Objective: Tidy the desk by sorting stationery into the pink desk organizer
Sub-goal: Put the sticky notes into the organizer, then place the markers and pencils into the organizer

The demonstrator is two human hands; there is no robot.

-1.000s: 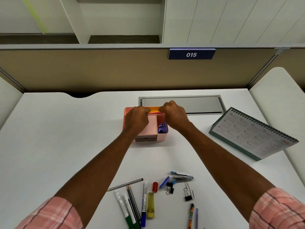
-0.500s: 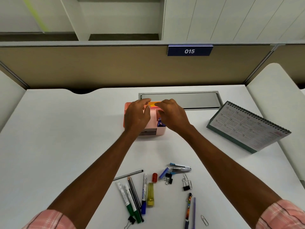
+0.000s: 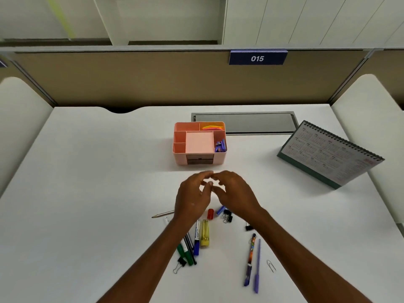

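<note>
Two compartments of the pink desk organizer (image 3: 181, 160), sitting just above the middle of the frame, had stuff in them: coloured sticky tabs (image 3: 213, 127) at its upper right and blue clips (image 3: 220, 145) on its right side. I'd say most of the job was left. A pencil (image 3: 162, 214), markers (image 3: 185, 251), a yellow highlighter (image 3: 205, 232), binder clips (image 3: 227, 216), two pens (image 3: 250, 259) and a paper clip (image 3: 271, 265) lay loose lower middle. The left hand (image 3: 192, 197) and right hand (image 3: 236, 193) hovered between pile and organizer, fingers loosely curled, empty as far as I could see. A desk calendar (image 3: 330, 154) stood at the right, out of the way.
</note>
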